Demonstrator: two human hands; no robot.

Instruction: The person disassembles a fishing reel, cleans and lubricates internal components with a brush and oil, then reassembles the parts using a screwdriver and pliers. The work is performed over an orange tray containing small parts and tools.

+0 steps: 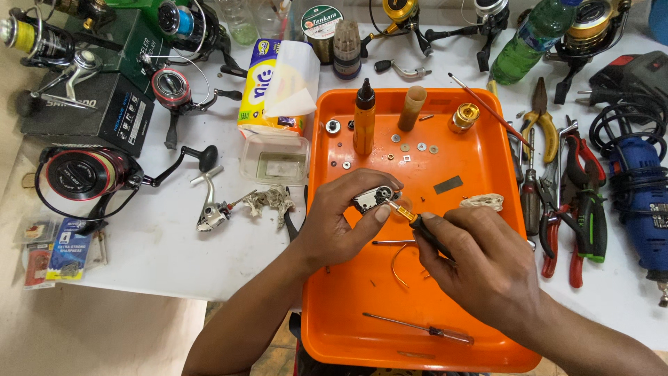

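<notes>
Over an orange tray (480,167), my left hand (334,223) grips a small silver and black reel part (372,198). My right hand (480,264) holds a screwdriver (410,217) with a black and yellow handle, its tip set against that part. On the tray's far side lie small washers and screws (410,147), an orange and black upright tool (364,118), a tan tube (412,108) and a gold spool (464,116). A thin screwdriver (417,327) lies near the tray's front edge.
Fishing reels (83,174) and dark boxes (104,111) crowd the white table on the left, beside a tissue pack (268,87) and a clear plastic container (275,159). Pliers and cutters (563,202), a blue rotary tool (643,202) and a green bottle (532,38) lie to the right.
</notes>
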